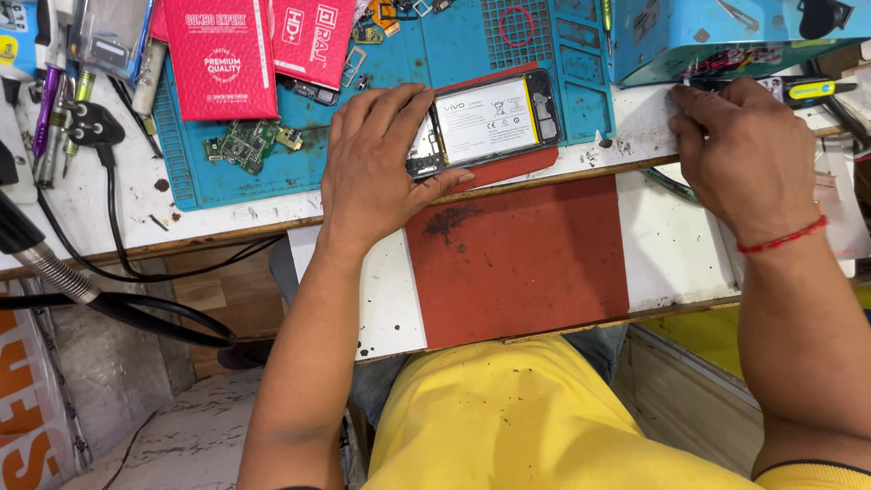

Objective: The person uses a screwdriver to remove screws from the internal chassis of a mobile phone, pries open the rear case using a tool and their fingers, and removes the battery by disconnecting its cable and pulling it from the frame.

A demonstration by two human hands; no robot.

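From my remote view, the white workbench fills most of the frame, with a red pad lying on its pull-out shelf. Above it lies a blue work mat, and a teal box stands at the upper right. Two red flat packages rest on the mat's upper left, near a small green circuit board.

The opened phone, back cover removed and battery exposed, lies tilted at the mat's lower edge, partly on a red patch. The left hand lies flat over the phone's left end, fingers spread, pressing it down rather than gripping it.

The right hand rests at the bench's right, well apart from the phone, fingertips pinched on something small; I cannot tell what. A yellow-handled tool lies just beyond it.
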